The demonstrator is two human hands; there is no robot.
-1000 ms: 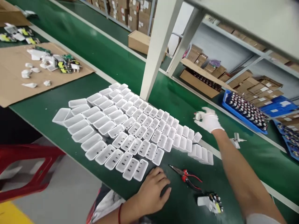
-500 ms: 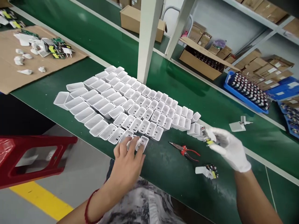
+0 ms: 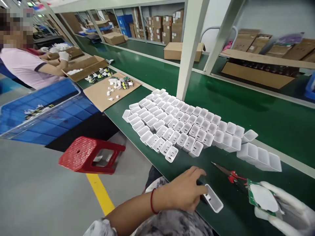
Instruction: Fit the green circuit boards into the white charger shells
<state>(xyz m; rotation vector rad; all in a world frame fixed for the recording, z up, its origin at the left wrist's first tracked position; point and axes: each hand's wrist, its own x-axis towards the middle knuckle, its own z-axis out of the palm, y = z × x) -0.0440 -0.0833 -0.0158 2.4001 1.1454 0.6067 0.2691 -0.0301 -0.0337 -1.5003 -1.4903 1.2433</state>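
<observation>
A factory assembly line: a long green bench carries rows of white casings, cardboard boxes crowd the shelves behind, and another worker sits further along the bench.

White charger shell: rectangular, open-topped, empty, with slots in its end wall. Lies tilted at the near counter edge, pinched by the left hand. Green circuit board with a white cap rests face-up in the gloved right hand.
</observation>
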